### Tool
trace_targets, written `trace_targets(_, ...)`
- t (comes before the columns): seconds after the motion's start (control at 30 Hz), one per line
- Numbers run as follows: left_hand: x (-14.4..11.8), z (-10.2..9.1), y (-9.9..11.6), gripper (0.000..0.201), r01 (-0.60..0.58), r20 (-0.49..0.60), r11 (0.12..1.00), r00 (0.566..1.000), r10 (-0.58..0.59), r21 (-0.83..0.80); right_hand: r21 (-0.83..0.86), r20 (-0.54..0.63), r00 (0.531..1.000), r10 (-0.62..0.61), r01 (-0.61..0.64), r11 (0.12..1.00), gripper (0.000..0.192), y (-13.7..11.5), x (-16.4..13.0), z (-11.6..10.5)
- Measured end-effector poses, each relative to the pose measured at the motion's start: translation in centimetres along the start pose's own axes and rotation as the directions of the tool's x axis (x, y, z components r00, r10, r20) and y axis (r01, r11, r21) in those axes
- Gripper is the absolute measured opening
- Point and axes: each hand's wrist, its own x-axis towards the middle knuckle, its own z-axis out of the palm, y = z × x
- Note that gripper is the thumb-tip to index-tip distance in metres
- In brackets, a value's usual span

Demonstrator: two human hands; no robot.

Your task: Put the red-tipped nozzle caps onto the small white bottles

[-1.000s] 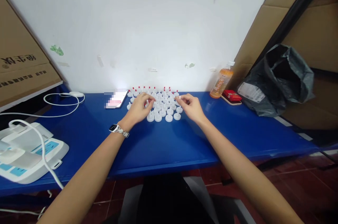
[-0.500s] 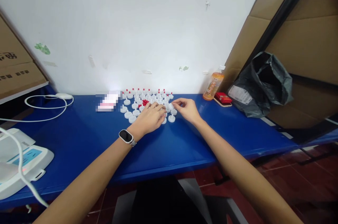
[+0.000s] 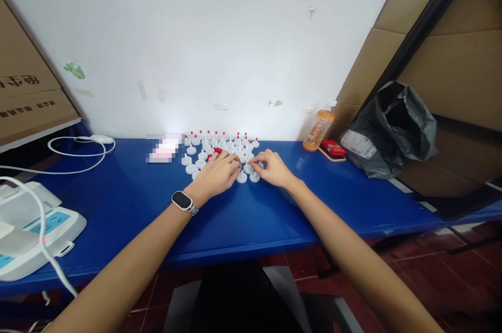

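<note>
White plastic caps [image 3: 219,151], small round discs with upright nozzles, many tipped in red, are standing in a tight cluster on a blue table [image 3: 251,213], near its far edge against a white wall. A few loose red tips [image 3: 217,151] are lying among them.

Both of the person's hands are resting at the near edge of this cluster, palms down. The left hand [image 3: 218,173], with a watch [image 3: 183,201] on its wrist, is lying over the near left part of the group, fingers curled loosely downward onto the caps; whether it is pinching one cannot be told, since the fingers are hiding what is beneath. The right hand [image 3: 271,168] is sitting at the near right corner, its fingertips drawn together toward the left as if nipping a small piece, though the piece itself is too small to make out.

The caps are lying straight ahead of and just beyond both sets of fingertips, nozzles pointing upward. The two hands are almost meeting, with the nearest row of caps [image 3: 248,176] sitting between and just below them, about equally close to either hand.

Off to the left are lying a blurred phone [image 3: 161,148], a looped white cable [image 3: 78,152] and a white device [image 3: 35,228]. To the right are standing an orange bottle [image 3: 318,131], a red packet [image 3: 333,148] and a dark plastic bag [image 3: 392,134], with cardboard [image 3: 451,61] behind.
</note>
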Motion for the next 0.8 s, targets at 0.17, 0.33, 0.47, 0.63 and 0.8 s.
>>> trace_targets(0.17,0.3,-0.3,0.5,0.032,0.017,-0.032,0.996,0.999,-0.02,-0.084,0.181,-0.157,0.979,0.126,-0.097,0.979,0.031,1.6,2.7,-0.1)
trace_targets(0.33,0.7,-0.5,0.6,0.03,0.029,-0.079,0.989,0.996,-0.041,-0.144,0.163,-0.226,0.894,0.388,-0.358,0.919,0.024,5.0,6.8,1.3)
trace_targets(0.47,0.3,-0.4,0.0,0.028,0.032,-0.076,0.975,0.996,-0.05,-0.222,0.091,-0.162,0.898,0.41,-0.4,0.912,0.019,6.1,8.6,3.1)
trace_targets(0.63,0.1,-0.2,-0.3,0.028,0.043,-0.067,0.957,0.996,-0.065,-0.285,0.088,-0.179,0.879,0.441,-0.432,0.897,0.015,5.9,9.4,3.7)
trace_targets(0.8,0.2,-0.5,-1.4,0.03,0.105,-0.145,0.894,0.972,-0.184,-0.435,0.089,-0.368,0.898,0.243,-0.226,0.97,0.012,4.2,7.7,1.7)
